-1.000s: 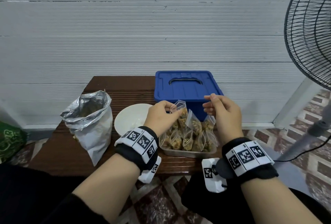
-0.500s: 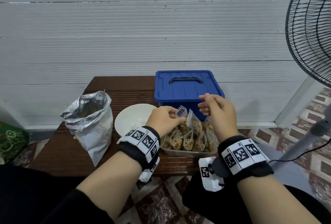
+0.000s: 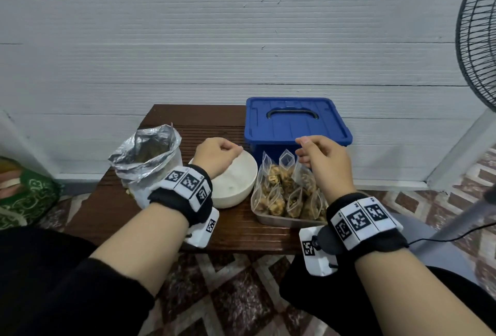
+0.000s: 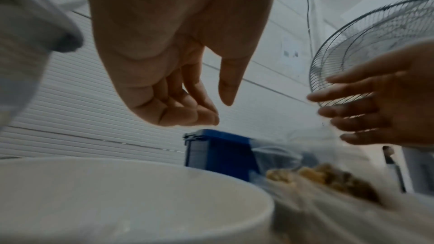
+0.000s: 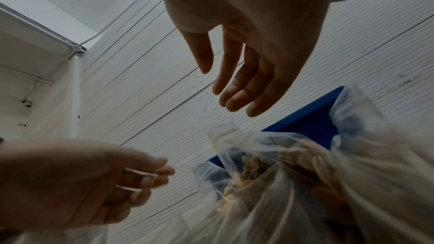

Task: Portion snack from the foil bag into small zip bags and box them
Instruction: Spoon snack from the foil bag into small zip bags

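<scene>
— What did your fingers hold?
— Nothing. My left hand (image 3: 217,157) hung loosely curled over the bowl (image 3: 243,188); my right hand (image 3: 326,165) was relaxed above the zip bags (image 3: 284,188).
— Where were those?
— Upright in the tray (image 3: 279,219), probably to stay sorted before the closed blue box (image 3: 295,121). The foil bag (image 3: 146,160) stood open at the left.

The blue box (image 3: 296,123) stays closed, contents hidden.
</scene>
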